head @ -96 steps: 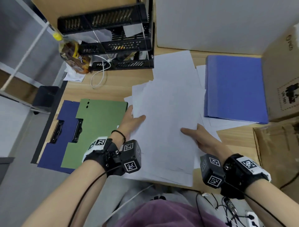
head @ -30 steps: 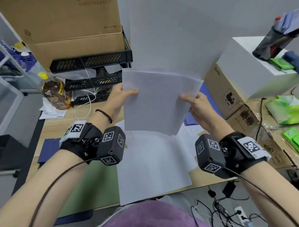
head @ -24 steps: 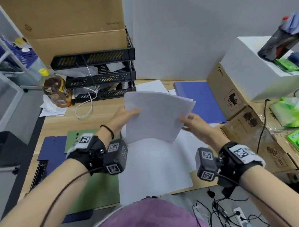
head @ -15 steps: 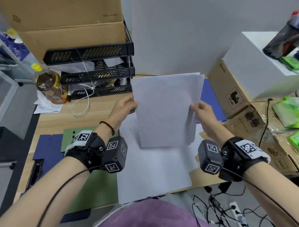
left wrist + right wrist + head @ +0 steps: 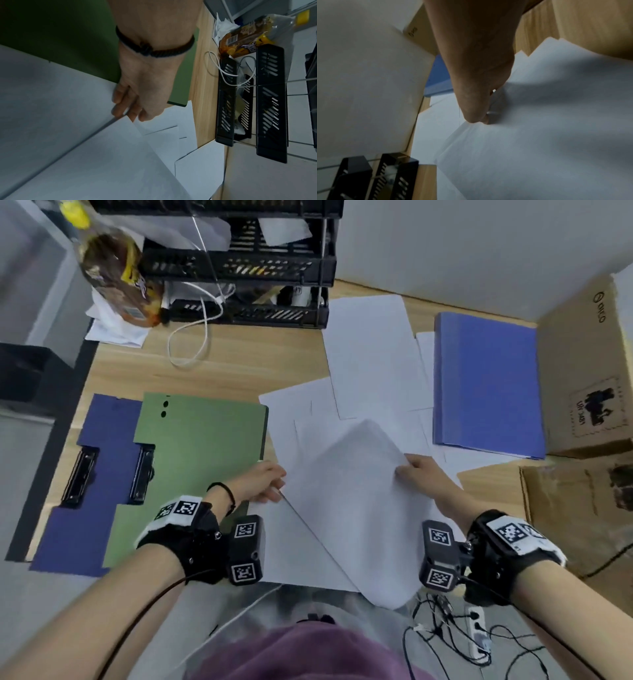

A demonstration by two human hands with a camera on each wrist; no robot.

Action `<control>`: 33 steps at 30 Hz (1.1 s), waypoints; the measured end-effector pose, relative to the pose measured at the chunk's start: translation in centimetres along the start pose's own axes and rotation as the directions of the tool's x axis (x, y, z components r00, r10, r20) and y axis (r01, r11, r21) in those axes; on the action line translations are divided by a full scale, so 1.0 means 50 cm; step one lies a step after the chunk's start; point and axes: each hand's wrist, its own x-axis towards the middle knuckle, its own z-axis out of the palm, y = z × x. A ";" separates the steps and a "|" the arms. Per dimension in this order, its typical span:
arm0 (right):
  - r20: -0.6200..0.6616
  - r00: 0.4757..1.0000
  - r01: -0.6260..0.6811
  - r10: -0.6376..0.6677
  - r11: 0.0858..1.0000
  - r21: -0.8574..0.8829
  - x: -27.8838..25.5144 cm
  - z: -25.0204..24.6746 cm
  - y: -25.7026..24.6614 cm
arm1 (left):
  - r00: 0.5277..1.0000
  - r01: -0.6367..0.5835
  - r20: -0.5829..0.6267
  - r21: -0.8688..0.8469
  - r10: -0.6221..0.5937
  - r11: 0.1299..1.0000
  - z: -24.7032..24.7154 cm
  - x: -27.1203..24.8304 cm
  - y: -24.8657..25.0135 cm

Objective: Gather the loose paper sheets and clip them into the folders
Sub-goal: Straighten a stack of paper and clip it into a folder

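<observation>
While more loose sheets [image 5: 370, 354] lie on the surface [image 5: 239, 364], a paper stack [image 5: 352, 508] is pinched by the left hand [image 5: 257, 481] and right hand [image 5: 421, 477] at opposite edges.

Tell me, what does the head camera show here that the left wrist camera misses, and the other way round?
Only the head view shows the right hand, the blue folder, the open folder's two black clips and the cardboard boxes. Only the left wrist view shows the left hand's fingertips up close, pinching the paper's edge. Both show the left hand, the held paper stack, the green folder, the black trays and the bottle.
</observation>
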 end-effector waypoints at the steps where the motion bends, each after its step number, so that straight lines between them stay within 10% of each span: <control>1: 0.012 1.000 0.017 -0.017 1.000 -0.002 0.018 0.005 -0.001 | 1.000 -0.009 -0.030 -0.020 0.008 1.000 0.005 0.008 0.004; 10: -0.025 0.997 0.071 -0.070 0.996 0.047 0.106 -0.069 0.002 | 0.982 -0.120 -0.153 -0.051 0.111 0.991 0.079 0.106 0.150; 24: 0.345 0.937 -0.128 0.048 0.969 0.213 0.139 -0.038 0.021 | 0.975 -0.151 -0.182 -0.130 0.126 0.980 0.123 0.157 0.269; 33: 0.168 0.947 0.304 -0.273 0.932 -0.197 0.129 -0.036 -0.035 | 0.931 -0.269 -0.277 -0.079 0.238 0.960 0.092 0.150 0.250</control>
